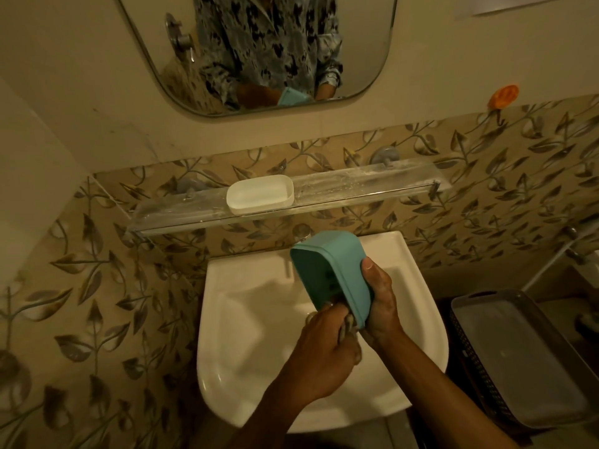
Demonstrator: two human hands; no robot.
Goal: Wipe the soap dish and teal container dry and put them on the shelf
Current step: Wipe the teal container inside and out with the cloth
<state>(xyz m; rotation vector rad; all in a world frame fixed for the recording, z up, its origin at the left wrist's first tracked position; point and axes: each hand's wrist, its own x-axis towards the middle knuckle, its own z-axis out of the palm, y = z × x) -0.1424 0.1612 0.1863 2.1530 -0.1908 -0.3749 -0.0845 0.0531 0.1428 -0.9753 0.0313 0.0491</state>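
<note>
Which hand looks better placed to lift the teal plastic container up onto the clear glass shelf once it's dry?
Probably the right hand: it grips the teal plastic container from outside, below the clear glass shelf. The left hand is busy holding the grey cloth at its opening.

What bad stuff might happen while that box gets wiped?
The right hand grips the teal container by one end over the sink, so it might slip and drop in. The left hand pushes a cloth into it, which may knock it loose. The soap dish sits near the front rail of the shelf; a careless placement might bump it.
</note>
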